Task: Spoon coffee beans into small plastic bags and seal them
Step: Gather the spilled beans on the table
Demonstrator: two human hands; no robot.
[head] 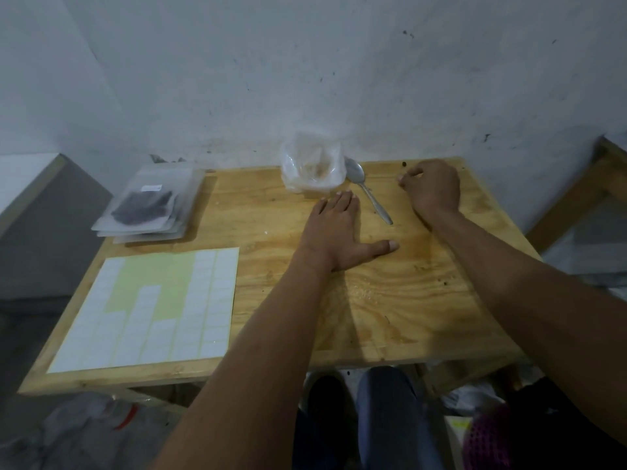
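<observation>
Both hands on wooden table (390, 300), nothing scooped yet.
Left hand (334, 232) flat, fingers straight; right hand (431, 188) clenched, contents unclear. Spoon (368, 191) lies between them, beside clear bag (310, 167); small bags (149, 201) stacked far left.

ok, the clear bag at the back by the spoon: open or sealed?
Open. The clear bag stands upright, its mouth gaping, beside the spoon.

Makeshift home workspace: scuffed white wall (305, 62), plywood table (390, 300), label sheet (152, 310).
</observation>
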